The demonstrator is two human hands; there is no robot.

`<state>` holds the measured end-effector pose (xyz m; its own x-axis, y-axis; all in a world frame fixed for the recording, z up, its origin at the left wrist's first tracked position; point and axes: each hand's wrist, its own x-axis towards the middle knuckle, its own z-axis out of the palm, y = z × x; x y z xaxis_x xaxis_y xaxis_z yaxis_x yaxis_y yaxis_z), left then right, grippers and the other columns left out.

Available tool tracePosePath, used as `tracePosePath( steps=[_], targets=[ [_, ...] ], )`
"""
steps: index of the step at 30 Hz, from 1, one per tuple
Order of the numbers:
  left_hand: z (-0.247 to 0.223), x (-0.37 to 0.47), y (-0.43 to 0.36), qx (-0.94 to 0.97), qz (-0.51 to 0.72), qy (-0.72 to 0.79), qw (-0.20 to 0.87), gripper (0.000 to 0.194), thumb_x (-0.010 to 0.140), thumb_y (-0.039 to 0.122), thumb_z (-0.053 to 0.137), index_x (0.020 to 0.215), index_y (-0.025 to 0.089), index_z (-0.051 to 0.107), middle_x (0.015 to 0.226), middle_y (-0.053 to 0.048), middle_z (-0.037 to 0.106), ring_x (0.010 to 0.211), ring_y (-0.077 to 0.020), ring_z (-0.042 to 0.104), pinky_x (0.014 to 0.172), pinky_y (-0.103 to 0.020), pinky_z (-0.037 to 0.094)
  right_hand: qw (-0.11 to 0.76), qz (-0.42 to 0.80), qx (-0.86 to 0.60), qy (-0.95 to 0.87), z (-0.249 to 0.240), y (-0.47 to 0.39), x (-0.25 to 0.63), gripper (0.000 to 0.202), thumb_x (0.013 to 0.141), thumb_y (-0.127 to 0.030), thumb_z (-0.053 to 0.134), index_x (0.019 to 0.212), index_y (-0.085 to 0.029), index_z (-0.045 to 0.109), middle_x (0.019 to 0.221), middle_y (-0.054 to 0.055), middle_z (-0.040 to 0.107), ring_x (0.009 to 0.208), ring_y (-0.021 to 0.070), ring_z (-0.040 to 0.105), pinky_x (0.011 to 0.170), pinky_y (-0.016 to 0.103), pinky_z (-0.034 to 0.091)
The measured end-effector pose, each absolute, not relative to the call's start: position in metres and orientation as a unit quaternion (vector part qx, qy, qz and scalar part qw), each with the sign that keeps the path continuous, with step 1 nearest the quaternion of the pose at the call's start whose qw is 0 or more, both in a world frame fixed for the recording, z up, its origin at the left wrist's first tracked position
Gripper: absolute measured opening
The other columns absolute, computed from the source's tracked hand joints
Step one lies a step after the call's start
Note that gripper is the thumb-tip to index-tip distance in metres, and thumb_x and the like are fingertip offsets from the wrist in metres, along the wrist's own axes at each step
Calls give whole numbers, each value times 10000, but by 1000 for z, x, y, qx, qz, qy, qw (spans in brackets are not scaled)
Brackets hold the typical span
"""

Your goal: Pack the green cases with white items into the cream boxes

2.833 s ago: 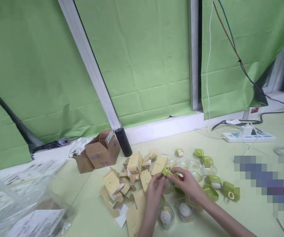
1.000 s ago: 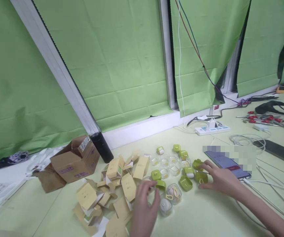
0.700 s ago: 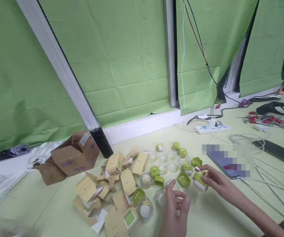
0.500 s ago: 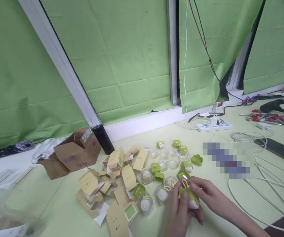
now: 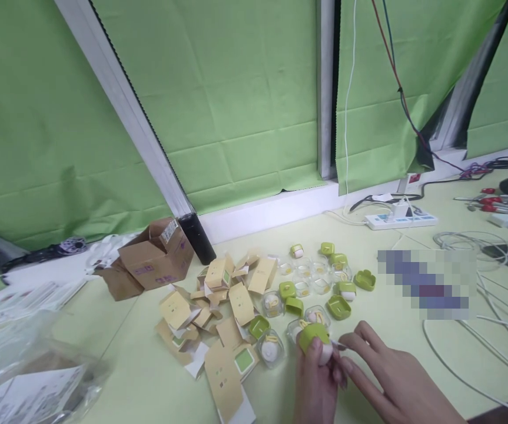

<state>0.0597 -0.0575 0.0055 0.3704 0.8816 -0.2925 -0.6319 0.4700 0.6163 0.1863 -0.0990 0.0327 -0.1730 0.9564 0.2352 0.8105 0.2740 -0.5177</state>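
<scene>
My left hand [image 5: 318,386] is wrapped round a small item with a green cover [image 5: 314,335] and a white body, near the bottom centre. Just right of it, my right hand [image 5: 381,368] pinches a thin, shiny piece [image 5: 338,345] between thumb and forefinger, beside the item; its exact shape is too small to tell. Beyond the hands lie green covers [image 5: 339,307] and clear cases [image 5: 322,285]. A clear case holding a white round item with a yellow loop [image 5: 271,350] sits left of my left hand.
Opened yellow cartons [image 5: 222,377] are heaped to the left. Behind them stand a brown cardboard box [image 5: 160,259] and a black cylinder [image 5: 197,238]. A power strip [image 5: 401,220] and white cables [image 5: 470,241] lie at the right, a plastic bag [image 5: 59,377] at lower left.
The view has shifted, moving the table items rightward. The held item has turned in my left hand, its yellow loop no longer plainly seen on top. My right hand has drawn back from the cover.
</scene>
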Motion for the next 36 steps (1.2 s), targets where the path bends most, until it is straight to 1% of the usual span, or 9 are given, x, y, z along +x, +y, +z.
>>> tracePosePath(
  steps=[3, 7, 14, 17, 19, 22, 25, 29, 36],
  targets=[
    [2, 60, -58, 212, 483, 309, 791, 529, 473, 546, 775, 703, 183, 468, 558, 33, 544, 417, -54, 403, 436, -209, 269, 257, 121, -572, -770, 31, -99, 188, 245, 913, -305, 302, 844, -297, 537, 756, 24, 580, 553, 174, 619, 469, 261, 475],
    [0, 60, -58, 230, 476, 299, 795, 480, 547, 532, 739, 707, 186, 446, 570, 32, 529, 413, -50, 396, 428, -208, 248, 259, 76, -569, -777, 25, -98, 189, 254, 920, -283, 306, 773, -281, 514, 696, 6, 594, 506, 158, 617, 431, 236, 444],
    [5, 63, -61, 223, 538, 306, 753, 456, 562, 439, 769, 760, 196, 438, 604, 58, 498, 460, -50, 401, 462, -209, 312, 268, 51, -541, -795, 16, -101, 188, 212, 942, -206, 266, 930, -275, 466, 773, -32, 682, 562, 142, 676, 459, 203, 473],
    [5, 64, -63, 224, 541, 307, 750, 484, 543, 431, 784, 800, 194, 449, 641, 44, 532, 488, -64, 440, 480, -219, 361, 308, 15, -561, -768, 11, -99, 186, 208, 937, -192, 271, 1007, -256, 456, 613, -64, 672, 430, 131, 643, 384, 186, 440],
    [4, 65, -65, 231, 535, 308, 753, 491, 562, 418, 777, 856, 188, 458, 657, 34, 552, 505, -79, 481, 491, -229, 385, 327, -47, -565, -756, 5, -97, 186, 270, 927, -171, 263, 1108, -230, 455, 512, -74, 626, 348, 126, 596, 343, 183, 409],
    [4, 67, -67, 222, 535, 327, 747, 527, 587, 386, 770, 944, 199, 431, 635, 47, 559, 485, -88, 507, 481, -228, 389, 323, -158, -526, -771, -2, -92, 188, 438, 893, -109, 240, 1275, -237, 412, 548, -48, 603, 326, 110, 543, 340, 184, 388],
    [6, 70, -69, 203, 547, 337, 739, 562, 569, 379, 781, 952, 213, 406, 635, 53, 575, 468, -79, 506, 480, -221, 397, 336, -203, -497, -774, -6, -87, 188, 530, 882, -90, 264, 1383, -257, 310, 552, -41, 546, 329, 93, 496, 351, 174, 379],
    [6, 75, -70, 197, 554, 313, 746, 588, 546, 380, 792, 956, 218, 404, 594, 57, 563, 465, -79, 507, 483, -217, 407, 369, -182, -488, -770, -9, -83, 186, 589, 893, -89, 266, 1448, -251, 148, 559, -35, 509, 369, 84, 511, 373, 157, 395],
    [5, 79, -72, 205, 552, 287, 756, 631, 513, 357, 794, 981, 234, 390, 625, 67, 532, 440, -70, 473, 437, -214, 386, 396, -98, -483, -774, -14, -88, 186, 573, 904, -131, 307, 1440, -282, 173, 571, -33, 494, 401, 87, 527, 389, 144, 430]
  ],
)
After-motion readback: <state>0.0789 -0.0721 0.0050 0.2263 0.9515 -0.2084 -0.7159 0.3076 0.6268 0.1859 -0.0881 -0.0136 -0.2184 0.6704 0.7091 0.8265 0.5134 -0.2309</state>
